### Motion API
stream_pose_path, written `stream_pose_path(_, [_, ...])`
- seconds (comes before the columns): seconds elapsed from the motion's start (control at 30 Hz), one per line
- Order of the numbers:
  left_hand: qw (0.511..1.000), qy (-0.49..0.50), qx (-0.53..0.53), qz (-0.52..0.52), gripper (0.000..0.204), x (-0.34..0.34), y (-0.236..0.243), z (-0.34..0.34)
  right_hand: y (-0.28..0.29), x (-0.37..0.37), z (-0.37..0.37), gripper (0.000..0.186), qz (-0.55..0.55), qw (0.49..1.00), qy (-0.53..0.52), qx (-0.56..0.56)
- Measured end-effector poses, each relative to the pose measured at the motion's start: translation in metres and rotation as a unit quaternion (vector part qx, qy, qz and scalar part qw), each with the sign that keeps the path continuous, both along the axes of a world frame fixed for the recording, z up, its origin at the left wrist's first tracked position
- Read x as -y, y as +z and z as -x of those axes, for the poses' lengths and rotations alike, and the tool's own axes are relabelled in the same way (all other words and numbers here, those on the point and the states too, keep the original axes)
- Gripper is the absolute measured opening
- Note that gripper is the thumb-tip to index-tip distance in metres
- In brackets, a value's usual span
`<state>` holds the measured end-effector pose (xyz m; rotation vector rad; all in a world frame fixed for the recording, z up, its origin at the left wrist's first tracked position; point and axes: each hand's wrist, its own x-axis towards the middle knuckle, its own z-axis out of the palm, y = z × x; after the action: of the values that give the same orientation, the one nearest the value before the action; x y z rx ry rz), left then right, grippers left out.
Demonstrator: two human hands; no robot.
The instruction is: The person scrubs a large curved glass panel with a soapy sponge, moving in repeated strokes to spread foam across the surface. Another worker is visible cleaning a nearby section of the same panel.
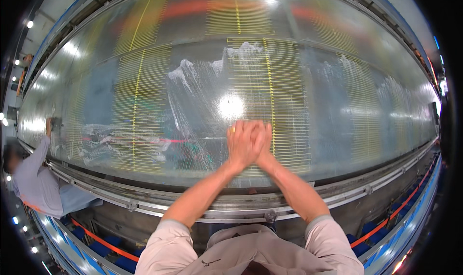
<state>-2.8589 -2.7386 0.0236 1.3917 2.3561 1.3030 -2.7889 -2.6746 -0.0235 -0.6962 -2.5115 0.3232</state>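
My two hands are together over the wide, wet, glossy table surface [333, 125], near its front edge. The left hand [240, 141] wears a ring, and its fingers are closed and pressed up against the right hand. My right hand [263, 139] is closed too, tucked against the left. Whatever lies beneath or between them is hidden. White foam [193, 72] and wet streaks spread across the surface ahead of my hands, ending in a ragged line. More foam [108, 142] lies smeared to the left. A panel of thin yellow lines [289, 91] shows beside my right hand.
A metal rail [241, 217] runs along the near edge, between my body and the surface. At the far left another person [41, 178] leans on the surface with an arm stretched out. Blue seats [113, 243] and an orange strip [103, 241] lie behind the rail.
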Motion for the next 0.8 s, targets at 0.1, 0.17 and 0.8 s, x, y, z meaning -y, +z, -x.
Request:
stream_pose_path(0.1, [0.999,-0.021,0.031,0.035,0.034,0.064,0.005,-0.054,0.034,0.056,-0.067,0.049,0.327,0.939,0.032,0.102])
stream_pose_path(0.17, [0.998,-0.029,0.051,0.033,0.037,0.083,0.009,-0.073,0.039,0.074,-0.076,0.026,0.140,0.988,0.036,0.045])
stream_pose_path(0.8, [0.999,-0.010,0.002,-0.038,0.034,-0.246,-0.020,0.169,0.000,-0.247,0.155,0.020,0.004,0.994,0.001,0.111])
